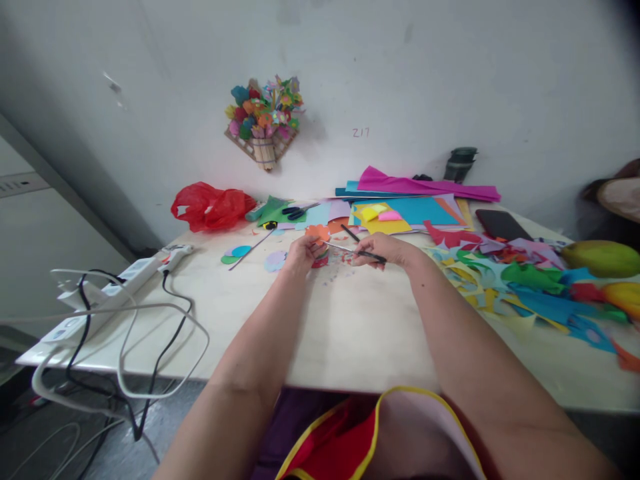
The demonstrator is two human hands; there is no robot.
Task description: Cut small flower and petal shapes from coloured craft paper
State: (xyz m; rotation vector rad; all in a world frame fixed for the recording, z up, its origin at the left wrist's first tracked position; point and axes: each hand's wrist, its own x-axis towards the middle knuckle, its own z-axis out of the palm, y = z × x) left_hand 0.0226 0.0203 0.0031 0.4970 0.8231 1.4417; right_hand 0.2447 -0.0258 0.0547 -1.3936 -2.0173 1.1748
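My left hand pinches an orange scalloped paper cutout above the middle of the table. In my right hand is a pair of scissors, its blades reaching left toward the orange paper. Whether the blades touch the paper is too small to tell. Small paper scraps lie under and around both hands. A pale lilac paper piece rests left of my left hand, with blue and green paper circles farther left. Behind my right hand a dark pen-like stick shows partly.
Stacked coloured paper lies at the back, near dark-handled scissors and a red plastic bag. Offcuts, a phone and a green-yellow fruit are at right. A power strip with loose cables crosses the left edge.
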